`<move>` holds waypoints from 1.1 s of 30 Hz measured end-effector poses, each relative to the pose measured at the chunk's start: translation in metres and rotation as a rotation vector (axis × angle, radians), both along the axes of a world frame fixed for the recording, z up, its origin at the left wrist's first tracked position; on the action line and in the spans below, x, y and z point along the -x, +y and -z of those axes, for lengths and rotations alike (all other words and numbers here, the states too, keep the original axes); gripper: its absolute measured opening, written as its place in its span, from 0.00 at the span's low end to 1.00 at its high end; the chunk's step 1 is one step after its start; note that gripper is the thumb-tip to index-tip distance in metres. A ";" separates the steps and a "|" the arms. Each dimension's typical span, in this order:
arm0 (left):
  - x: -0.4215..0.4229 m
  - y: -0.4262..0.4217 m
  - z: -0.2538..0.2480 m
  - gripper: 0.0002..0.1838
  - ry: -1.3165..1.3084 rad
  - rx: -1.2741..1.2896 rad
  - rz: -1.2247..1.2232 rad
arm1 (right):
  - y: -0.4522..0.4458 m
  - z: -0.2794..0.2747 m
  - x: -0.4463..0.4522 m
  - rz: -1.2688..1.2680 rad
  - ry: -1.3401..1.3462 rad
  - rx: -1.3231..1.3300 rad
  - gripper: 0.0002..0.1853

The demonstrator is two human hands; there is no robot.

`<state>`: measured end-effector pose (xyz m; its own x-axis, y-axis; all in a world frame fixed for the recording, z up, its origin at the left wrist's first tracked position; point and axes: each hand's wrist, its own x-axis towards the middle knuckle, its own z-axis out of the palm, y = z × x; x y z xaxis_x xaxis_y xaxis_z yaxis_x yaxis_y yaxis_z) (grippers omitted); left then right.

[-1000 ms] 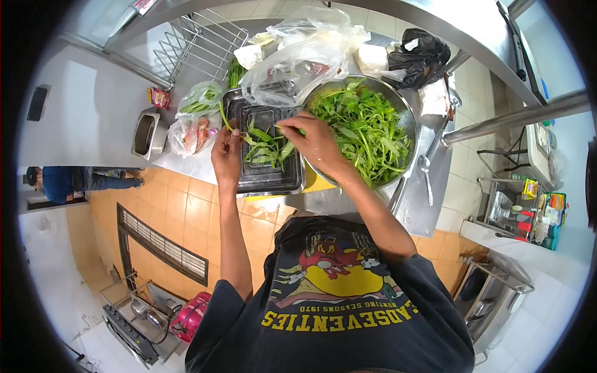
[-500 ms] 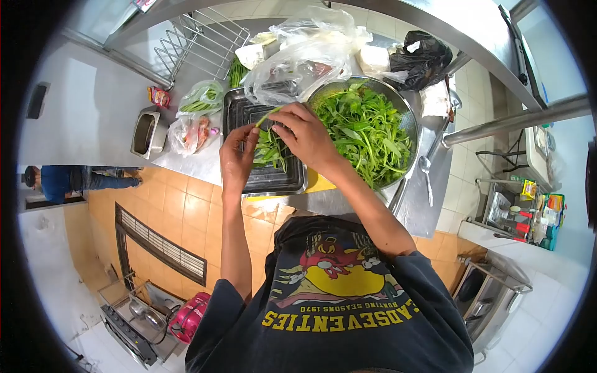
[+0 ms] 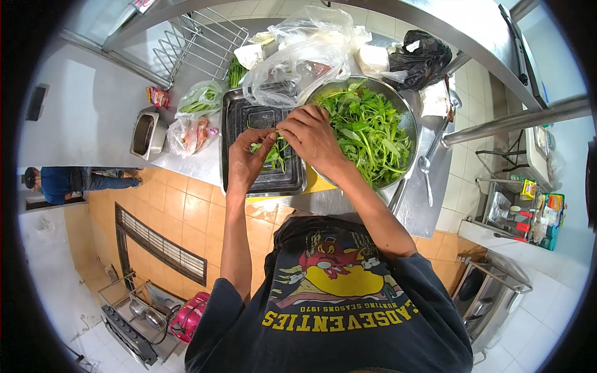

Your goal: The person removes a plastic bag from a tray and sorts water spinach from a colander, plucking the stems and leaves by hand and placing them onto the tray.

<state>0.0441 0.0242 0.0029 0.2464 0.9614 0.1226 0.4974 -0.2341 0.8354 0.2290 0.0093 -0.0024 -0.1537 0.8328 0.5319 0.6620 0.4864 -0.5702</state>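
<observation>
My left hand [image 3: 247,160] and my right hand [image 3: 313,141] meet above a dark rectangular tray [image 3: 234,118], fingertips pinched close together. Between them is a thin stem of leafy greens [image 3: 275,160], its leaves hanging over the tray, partly behind my left fingers. Both hands are closed on it, though the exact grip of my right fingers is hidden. Just right of my right hand stands a large metal colander [image 3: 413,118] heaped with loose leafy greens [image 3: 367,127]. A yellow board [image 3: 318,181] shows under the tray's right edge.
Clear plastic bags [image 3: 298,62] lie behind the tray, with a black bag [image 3: 423,59] at back right. Left are bagged green vegetables [image 3: 202,99], a small steel pan [image 3: 148,133] and a wire rack [image 3: 202,43]. A spoon [image 3: 426,177] lies right. Another person [image 3: 74,183] stands far left.
My left hand has shifted right, so my fingertips now sit nearer each other. The stem that stretched visibly between them is now mostly covered, and fewer leaves show beneath.
</observation>
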 end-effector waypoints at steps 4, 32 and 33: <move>0.000 0.001 0.001 0.10 0.005 -0.015 -0.002 | -0.001 0.001 -0.002 -0.018 0.019 0.038 0.06; 0.002 -0.007 0.024 0.09 -0.837 0.511 -0.118 | -0.002 0.017 0.027 0.006 0.889 0.342 0.05; 0.005 -0.006 0.022 0.09 -0.890 0.538 -0.121 | 0.000 0.017 0.027 -0.008 0.994 0.355 0.05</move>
<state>0.0390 0.0181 -0.0188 0.1757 0.9552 -0.2383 -0.3527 0.2871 0.8906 0.2023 0.0095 -0.0192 0.2117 0.9661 0.1476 -0.1839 0.1877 -0.9649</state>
